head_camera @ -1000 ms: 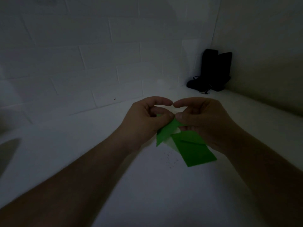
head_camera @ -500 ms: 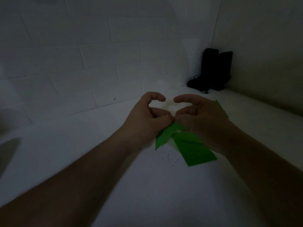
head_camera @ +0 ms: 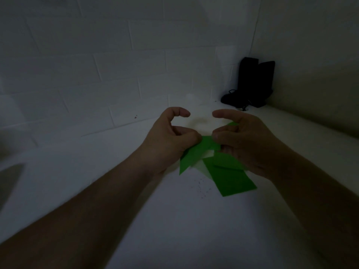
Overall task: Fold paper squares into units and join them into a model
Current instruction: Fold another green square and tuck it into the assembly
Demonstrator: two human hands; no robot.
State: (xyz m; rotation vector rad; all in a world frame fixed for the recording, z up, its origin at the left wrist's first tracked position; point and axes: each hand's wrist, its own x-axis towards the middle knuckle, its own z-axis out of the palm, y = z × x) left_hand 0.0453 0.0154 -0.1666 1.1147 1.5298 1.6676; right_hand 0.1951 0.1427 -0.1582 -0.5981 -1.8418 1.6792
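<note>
Both hands pinch the green paper (head_camera: pixel 223 167) at its far end. The left hand (head_camera: pixel 169 138) has its curled fingers closed on the near-left flap, thumb arched free above. The right hand (head_camera: pixel 246 144) grips the paper between thumb side and curled fingers, and a small green tip pokes out beyond its knuckles.

The step looks like creasing or tucking one flap where the two grips meet (the light is too dim to tell which). To do it well, I would keep both pinches close to the fold line, line up the edges first, then run a fingertip along the crease so it sets sharp.

From the fingers the paper's long strip runs toward the person and to the right, its square end nearest the camera, low over the white surface (head_camera: pixel 174 220). A shorter pointed flap angles down-left below the left hand. A pale underside shows between them.
</note>
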